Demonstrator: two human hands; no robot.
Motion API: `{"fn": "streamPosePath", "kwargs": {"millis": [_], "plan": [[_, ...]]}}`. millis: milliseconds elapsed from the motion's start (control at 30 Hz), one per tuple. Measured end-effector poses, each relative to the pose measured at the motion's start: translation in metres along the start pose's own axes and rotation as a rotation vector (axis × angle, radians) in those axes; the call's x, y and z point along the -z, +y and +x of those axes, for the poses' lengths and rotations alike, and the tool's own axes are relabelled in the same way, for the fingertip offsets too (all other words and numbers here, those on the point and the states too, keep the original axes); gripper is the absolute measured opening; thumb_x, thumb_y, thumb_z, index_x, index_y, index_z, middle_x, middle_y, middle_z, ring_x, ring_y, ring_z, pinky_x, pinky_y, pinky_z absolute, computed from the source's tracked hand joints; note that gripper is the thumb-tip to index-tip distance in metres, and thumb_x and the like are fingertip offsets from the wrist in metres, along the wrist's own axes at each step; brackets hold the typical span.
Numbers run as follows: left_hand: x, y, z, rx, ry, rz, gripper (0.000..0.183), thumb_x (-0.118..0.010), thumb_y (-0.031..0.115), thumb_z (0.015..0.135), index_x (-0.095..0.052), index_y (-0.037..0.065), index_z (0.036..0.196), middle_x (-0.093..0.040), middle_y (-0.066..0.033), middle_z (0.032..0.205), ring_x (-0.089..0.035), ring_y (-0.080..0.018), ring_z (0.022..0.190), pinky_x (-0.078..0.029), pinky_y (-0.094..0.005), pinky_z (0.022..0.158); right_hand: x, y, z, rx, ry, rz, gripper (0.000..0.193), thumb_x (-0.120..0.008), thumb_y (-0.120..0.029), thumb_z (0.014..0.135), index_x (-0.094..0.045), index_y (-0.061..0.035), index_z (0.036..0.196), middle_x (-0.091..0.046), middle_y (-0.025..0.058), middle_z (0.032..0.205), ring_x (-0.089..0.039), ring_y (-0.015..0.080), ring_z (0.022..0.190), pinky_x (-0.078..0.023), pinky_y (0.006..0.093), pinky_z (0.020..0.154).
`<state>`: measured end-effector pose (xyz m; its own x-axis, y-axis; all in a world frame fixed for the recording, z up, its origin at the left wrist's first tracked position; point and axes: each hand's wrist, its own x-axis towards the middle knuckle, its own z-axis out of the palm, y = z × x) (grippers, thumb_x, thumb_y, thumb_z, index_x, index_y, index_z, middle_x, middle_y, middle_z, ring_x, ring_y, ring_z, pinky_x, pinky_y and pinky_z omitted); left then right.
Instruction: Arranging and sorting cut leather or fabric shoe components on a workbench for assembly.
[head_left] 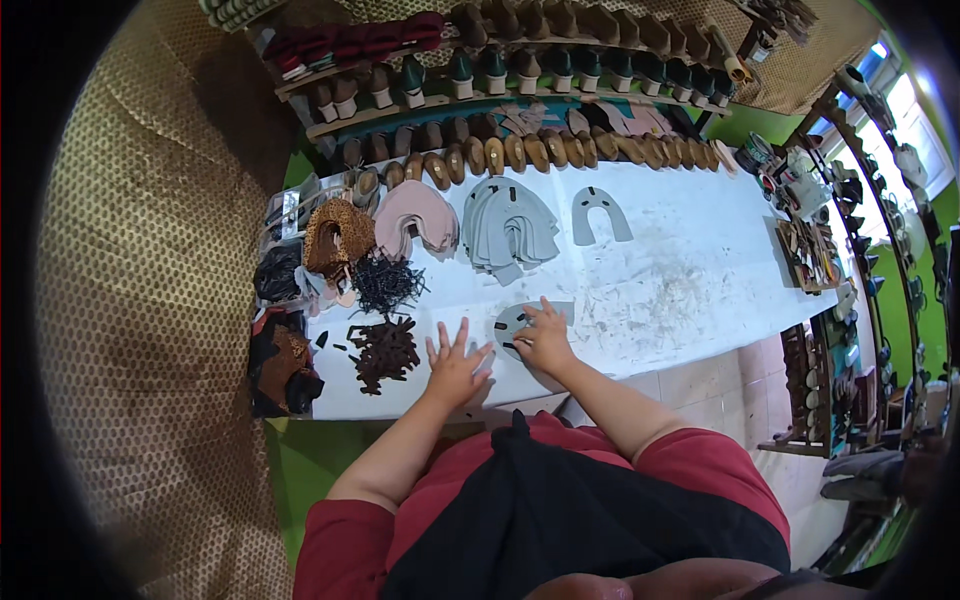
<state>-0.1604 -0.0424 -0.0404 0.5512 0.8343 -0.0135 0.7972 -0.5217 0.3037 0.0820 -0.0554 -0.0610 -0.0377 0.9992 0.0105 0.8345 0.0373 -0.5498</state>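
A grey curved cut piece [562,308] lies flat on the white tabletop in front of me, with small dark strips on it. My right hand [545,342] rests over this piece, fingers bent and apart, fingertips touching its surface; part of the piece is hidden under it. Just left of the piece, my left hand [457,370] hovers or lies at the table with spread fingers and nothing in them. A pile of dark brown strips [382,355] sits left of that hand. Farther back are stacked grey U-shaped pieces [508,230] and a single grey U-shaped piece [600,218] bearing dark strips.
Black thin strips [388,285], pink U-shaped pieces [415,212] and leopard-print pieces [335,238] crowd the table's left side. Shoe lasts [515,152] line the back edge, below shelves of more lasts and shoes [495,70]. A tool box [808,255] stands at the right end.
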Motion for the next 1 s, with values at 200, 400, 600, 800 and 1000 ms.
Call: {"fn": "streamPosePath", "kwargs": {"millis": [200,400,600,800,1000], "plan": [[-0.007,0.025,0.008,-0.082,-0.137,0.018,0.057,-0.072,0.048,0.082,-0.059,0.039,0.137,-0.012,-0.0136,0.167,-0.002,-0.0514,0.150,-0.005,-0.0720,0.114,-0.006,0.002,-0.010,0.118,0.003,-0.062,0.017,-0.075,-0.027,0.079,-0.079,-0.0188,0.093,-0.050,0.0087,0.146,-0.025,0.0394,0.148,-0.017,0.0731,0.112],[-0.006,0.029,0.018,-0.096,-0.138,0.043,0.061,-0.072,0.051,0.082,-0.058,0.037,0.139,-0.012,-0.0170,0.166,-0.003,-0.0544,0.149,-0.005,-0.0729,0.113,-0.016,0.015,-0.007,0.036,0.072,0.065,0.013,-0.076,-0.024,0.078,-0.078,-0.0161,0.087,-0.054,0.0093,0.141,-0.029,0.0427,0.145,-0.021,0.0734,0.110],[-0.008,0.028,0.018,-0.070,-0.174,0.072,0.061,-0.070,0.052,0.083,-0.056,0.039,0.141,-0.010,-0.0165,0.167,-0.002,-0.0534,0.149,-0.003,-0.0722,0.113,-0.016,0.019,-0.002,-0.036,0.067,0.035,0.009,-0.074,-0.023,0.079,-0.077,-0.0141,0.083,-0.054,0.0092,0.142,-0.029,0.0412,0.145,-0.018,0.0727,0.111],[-0.003,0.028,0.016,-0.048,-0.204,0.051,0.061,-0.069,0.051,0.085,-0.053,0.039,0.143,-0.009,-0.0172,0.167,-0.001,-0.0530,0.150,-0.004,-0.0717,0.113,-0.013,0.019,0.001,-0.099,0.098,0.074,0.011,-0.074,-0.024,0.080,-0.077,-0.0126,0.082,-0.053,0.0095,0.143,-0.027,0.0415,0.146,-0.015,0.0731,0.112],[-0.011,0.010,0.014,0.071,0.069,-0.152,0.047,-0.071,0.044,0.085,-0.067,0.030,0.130,-0.011,-0.0159,0.167,-0.001,-0.0507,0.151,-0.006,-0.0708,0.114,-0.005,-0.007,0.007,-0.071,0.014,0.178,0.011,-0.074,-0.024,0.081,-0.077,-0.0151,0.085,-0.051,0.0100,0.146,-0.024,0.0437,0.147,-0.014,0.0740,0.112]]}}
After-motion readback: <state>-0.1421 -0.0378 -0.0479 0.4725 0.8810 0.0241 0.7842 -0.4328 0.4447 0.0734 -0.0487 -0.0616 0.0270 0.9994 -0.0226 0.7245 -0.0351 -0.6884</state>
